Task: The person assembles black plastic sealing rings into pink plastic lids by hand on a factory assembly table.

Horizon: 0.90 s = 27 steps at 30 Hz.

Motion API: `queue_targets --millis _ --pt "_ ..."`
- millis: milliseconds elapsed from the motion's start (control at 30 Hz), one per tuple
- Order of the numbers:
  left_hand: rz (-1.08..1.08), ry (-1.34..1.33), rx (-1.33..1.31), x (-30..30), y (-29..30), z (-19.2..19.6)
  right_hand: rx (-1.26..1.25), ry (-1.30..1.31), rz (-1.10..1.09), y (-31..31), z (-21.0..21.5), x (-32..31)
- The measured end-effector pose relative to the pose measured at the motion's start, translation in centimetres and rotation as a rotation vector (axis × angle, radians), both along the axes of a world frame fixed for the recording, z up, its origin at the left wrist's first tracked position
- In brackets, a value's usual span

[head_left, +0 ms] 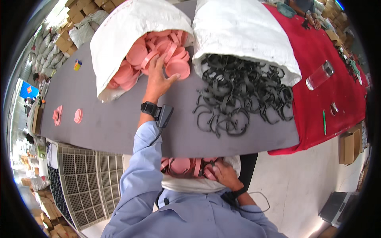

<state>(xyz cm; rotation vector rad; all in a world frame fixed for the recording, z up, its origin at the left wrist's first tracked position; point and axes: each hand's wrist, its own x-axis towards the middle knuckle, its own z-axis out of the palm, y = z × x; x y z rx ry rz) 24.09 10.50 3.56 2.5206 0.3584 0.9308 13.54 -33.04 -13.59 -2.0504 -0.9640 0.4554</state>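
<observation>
My left hand (158, 82) reaches into the mouth of a white woven sack (115, 43), among round pink plastic lids (137, 54). Its fingers are spread against the lids, and the thumb points out beside a front lid (177, 69). Down at my lap, my right hand (227, 174) is closed around a pink lid (210, 172), at the edge of a second white sack (190, 185) holding pink lids and some dark pieces. Part of that grip is hidden by the fingers. Black curved plastic straps (234, 95) spill from another white sack (246, 31) on the right.
Loose pink lids (78, 116) and a small yellow-and-blue item (77, 64) lie on the grey table (119, 131). On the red cloth (317, 119) are a clear bottle (319, 75) and a green pen (324, 122). A plastic crate (85, 178) stands below left.
</observation>
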Motion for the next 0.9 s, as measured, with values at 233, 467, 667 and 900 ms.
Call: queue_targets --millis 233,467,667,900 --pt "0.068 0.316 0.068 7.2 2.4 -1.6 0.003 0.058 0.044 -1.3 4.5 -0.6" --pt "-0.103 0.154 0.137 0.8 1.8 -1.8 -0.029 0.1 0.09 -0.2 3.2 1.1" --pt "-0.034 0.261 0.43 -8.8 -3.3 -0.9 0.095 0.02 0.16 1.5 4.1 1.2" --pt "0.205 0.381 0.141 -17.9 -8.4 -0.6 0.116 0.116 0.158 1.9 7.1 0.5"
